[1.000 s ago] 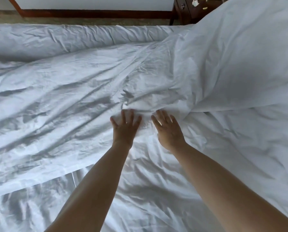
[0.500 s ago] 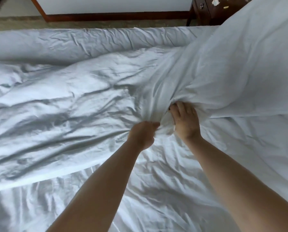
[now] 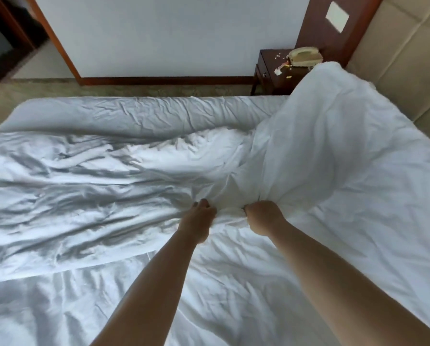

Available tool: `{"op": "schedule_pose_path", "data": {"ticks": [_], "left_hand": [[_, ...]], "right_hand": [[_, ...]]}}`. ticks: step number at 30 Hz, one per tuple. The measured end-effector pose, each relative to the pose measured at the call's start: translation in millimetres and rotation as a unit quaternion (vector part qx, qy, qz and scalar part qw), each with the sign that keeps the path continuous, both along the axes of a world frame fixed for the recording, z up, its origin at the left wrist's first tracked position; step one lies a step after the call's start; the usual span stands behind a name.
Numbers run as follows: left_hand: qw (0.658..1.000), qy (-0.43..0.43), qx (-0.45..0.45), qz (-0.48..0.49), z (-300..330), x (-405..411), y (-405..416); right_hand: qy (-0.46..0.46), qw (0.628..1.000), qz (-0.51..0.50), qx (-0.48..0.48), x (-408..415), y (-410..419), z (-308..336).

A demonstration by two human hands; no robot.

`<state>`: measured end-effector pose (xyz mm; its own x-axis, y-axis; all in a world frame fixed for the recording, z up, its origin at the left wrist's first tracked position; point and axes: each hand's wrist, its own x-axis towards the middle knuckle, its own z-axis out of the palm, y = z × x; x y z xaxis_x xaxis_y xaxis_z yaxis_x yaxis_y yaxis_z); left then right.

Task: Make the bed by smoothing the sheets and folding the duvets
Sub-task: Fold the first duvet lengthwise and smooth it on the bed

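Both fists, left hand (image 3: 201, 215) and right hand (image 3: 263, 214), now bunched in duvet (image 3: 234, 181).

Hotel-type bedroom: wide bed (image 3: 234, 308) with white duvet (image 3: 84, 196), padded headboard (image 3: 409, 58), dark wooden nightstand (image 3: 266, 71) carrying a corded telephone (image 3: 305, 56), wall switch plate (image 3: 337, 13), carpet (image 3: 134, 91).

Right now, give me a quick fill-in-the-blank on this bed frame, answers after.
1. Both hands, the left hand and the right hand, grip the white ____.
2. The phone sits on the dark wooden ____.
3. The duvet is bunched highest toward the padded ____.
4. The floor beyond the bed is covered in ____.

Answers: duvet; nightstand; headboard; carpet
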<state>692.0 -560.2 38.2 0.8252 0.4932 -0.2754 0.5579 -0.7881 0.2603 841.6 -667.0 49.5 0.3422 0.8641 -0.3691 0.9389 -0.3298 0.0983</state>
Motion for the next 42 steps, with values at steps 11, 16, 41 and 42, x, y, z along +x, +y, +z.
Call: {"op": "schedule_pose_path", "data": {"ticks": [11,16,41,42], "left_hand": [[0.991,0.115,-0.012,-0.073,52.5,-69.0,-76.3],[0.978,0.199,-0.044,-0.050,31.3,-103.5,-108.5],[0.986,0.103,0.031,-0.127,60.2,11.4,-194.5],[0.986,0.104,0.034,-0.127,59.1,23.5,-203.1]], "right_hand": [[0.037,0.998,-0.036,-0.040,-84.1,-90.0,69.2],[0.016,0.985,-0.048,-0.163,-109.8,-129.4,30.5],[-0.001,0.990,-0.135,-0.050,-23.0,-237.4,57.6],[-0.004,0.990,-0.131,-0.048,-9.1,-245.6,57.0]]}}
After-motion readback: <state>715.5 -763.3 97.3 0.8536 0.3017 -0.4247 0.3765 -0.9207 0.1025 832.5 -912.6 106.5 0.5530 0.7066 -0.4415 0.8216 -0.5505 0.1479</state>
